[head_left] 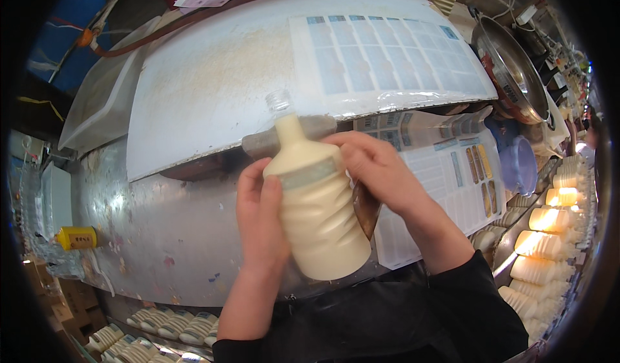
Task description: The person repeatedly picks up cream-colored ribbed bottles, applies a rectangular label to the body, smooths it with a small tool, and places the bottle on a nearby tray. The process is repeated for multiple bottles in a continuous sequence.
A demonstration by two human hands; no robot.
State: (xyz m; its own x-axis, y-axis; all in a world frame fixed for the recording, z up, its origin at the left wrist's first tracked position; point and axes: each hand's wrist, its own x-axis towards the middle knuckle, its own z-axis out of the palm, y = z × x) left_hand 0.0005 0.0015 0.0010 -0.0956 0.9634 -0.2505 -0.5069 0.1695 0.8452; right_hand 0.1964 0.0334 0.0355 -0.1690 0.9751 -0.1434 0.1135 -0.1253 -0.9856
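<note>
A cream-coloured bottle [323,227] with a ribbed body and a clear threaded neck is tilted in front of me, its neck pointing away. A greenish label strip [310,174] runs across its shoulder. My left hand [259,217] grips the bottle's left side, the thumb by the strip's left end. My right hand [381,169] is closed at the right shoulder, fingers and thumb by the strip's other end. Below the right palm shows a brown flat piece [366,213], partly hidden; I cannot tell what it is. Behind the bottle's neck lies a greyish cloth-like thing [258,145].
A white sloping board [213,72] bears a translucent label sheet [387,56]. More printed sheets [426,214] lie at the right, near a purple bucket [518,166] and a metal pan [507,66]. Rows of cream bottles [536,247] stand right. A yellow container [76,238] stands left.
</note>
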